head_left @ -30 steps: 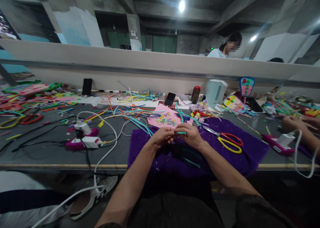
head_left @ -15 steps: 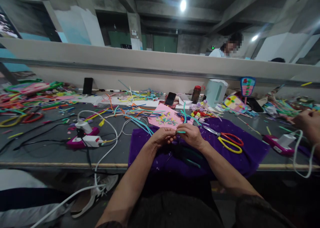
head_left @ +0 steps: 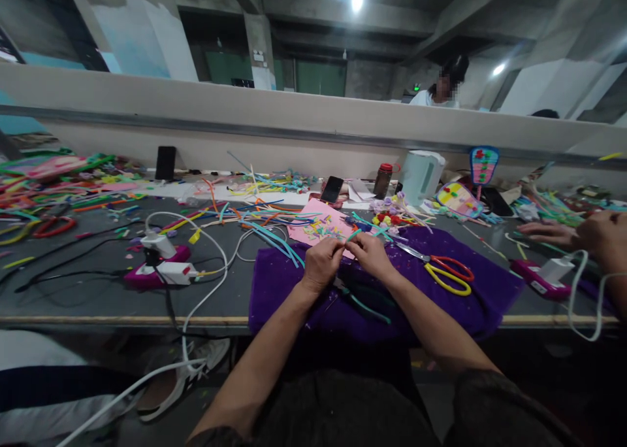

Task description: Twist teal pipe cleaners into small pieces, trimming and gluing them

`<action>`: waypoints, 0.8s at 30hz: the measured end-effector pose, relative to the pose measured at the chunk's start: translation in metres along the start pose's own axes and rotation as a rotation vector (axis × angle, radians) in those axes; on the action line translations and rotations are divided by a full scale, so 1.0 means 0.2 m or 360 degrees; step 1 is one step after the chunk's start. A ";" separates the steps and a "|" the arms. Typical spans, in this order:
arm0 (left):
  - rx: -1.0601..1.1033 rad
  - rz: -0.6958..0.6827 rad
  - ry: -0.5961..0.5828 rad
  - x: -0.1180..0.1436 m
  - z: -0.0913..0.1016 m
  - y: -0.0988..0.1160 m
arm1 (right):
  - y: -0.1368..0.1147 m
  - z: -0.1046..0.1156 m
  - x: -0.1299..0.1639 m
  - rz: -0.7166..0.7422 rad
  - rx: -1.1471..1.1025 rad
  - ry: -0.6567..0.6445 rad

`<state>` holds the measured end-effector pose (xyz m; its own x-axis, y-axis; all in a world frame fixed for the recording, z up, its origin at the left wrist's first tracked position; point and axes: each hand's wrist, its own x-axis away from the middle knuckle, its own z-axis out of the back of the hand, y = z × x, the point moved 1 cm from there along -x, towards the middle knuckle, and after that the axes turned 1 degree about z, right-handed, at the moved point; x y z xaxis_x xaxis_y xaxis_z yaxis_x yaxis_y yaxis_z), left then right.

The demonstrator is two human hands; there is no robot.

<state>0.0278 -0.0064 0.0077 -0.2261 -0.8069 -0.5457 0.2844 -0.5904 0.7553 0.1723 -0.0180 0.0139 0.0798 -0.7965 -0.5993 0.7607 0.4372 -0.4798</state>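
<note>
Over the purple cloth (head_left: 470, 303) spread at the near edge of the grey worktable (head_left: 88, 297), the left hand (head_left: 321, 264) and the right hand (head_left: 371, 254) meet with fingertips nearly touching. Both are curled closed, pinching between them a thin teal strip (head_left: 353, 234) that pokes up just above the knuckles; how much of it each hand grips cannot be told. Below the hands, more teal strips (head_left: 365, 305) lie on the cloth.

Just right of the right hand, scissors with red and yellow handles (head_left: 448, 274) rest on the cloth, blades pointing toward the hands. Behind the hands lies a pink sheet (head_left: 318, 226) strewn with small coloured snippets, and beyond it a tangle of coloured strips (head_left: 255, 221). A dark phone (head_left: 332, 189) lies behind the sheet, another phone (head_left: 165, 163) leans against the back wall, and a red-capped jar (head_left: 383, 181) stands beside a white kettle (head_left: 420, 176). Left of the cloth sits a magenta power strip (head_left: 151, 272) with white plugs and a looping white cable (head_left: 215, 290).

At the far right, another person's hand (head_left: 548, 232) lies flat on the table. No writing or label on any of these things is legible.
</note>
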 end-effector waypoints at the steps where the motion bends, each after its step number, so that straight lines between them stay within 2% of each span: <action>1: 0.0014 0.0030 0.0014 0.00 0.00 0.00 | 0.00 0.00 -0.01 -0.0013 -0.0022 -0.0001; 3: 0.0176 0.0214 -0.0053 -0.01 0.01 -0.01 | 0.00 -0.01 -0.02 -0.0003 -0.0024 0.0015; 7: 0.0762 0.0813 -0.0355 -0.05 0.01 -0.06 | 0.03 0.01 -0.02 -0.0026 -0.0048 0.0049; 9: 0.0905 0.0975 -0.0408 -0.05 0.01 -0.08 | 0.05 0.02 -0.01 -0.0052 -0.0076 0.0036; 16: 0.0784 0.0841 -0.0543 -0.03 0.02 -0.09 | 0.06 0.03 -0.01 -0.0018 -0.0051 -0.0030; 20: 0.0770 0.0855 -0.0547 -0.03 0.01 -0.10 | 0.05 0.03 -0.01 0.0013 -0.0056 -0.0044; 24: 0.0748 0.0904 -0.0641 -0.03 0.01 -0.10 | 0.06 0.03 0.00 0.0004 -0.0019 -0.0077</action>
<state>0.0223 0.0108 -0.0039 -0.5064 -0.8597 0.0670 0.0577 0.0437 0.9974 0.1859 -0.0141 0.0119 0.1130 -0.8145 -0.5691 0.7526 0.4441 -0.4862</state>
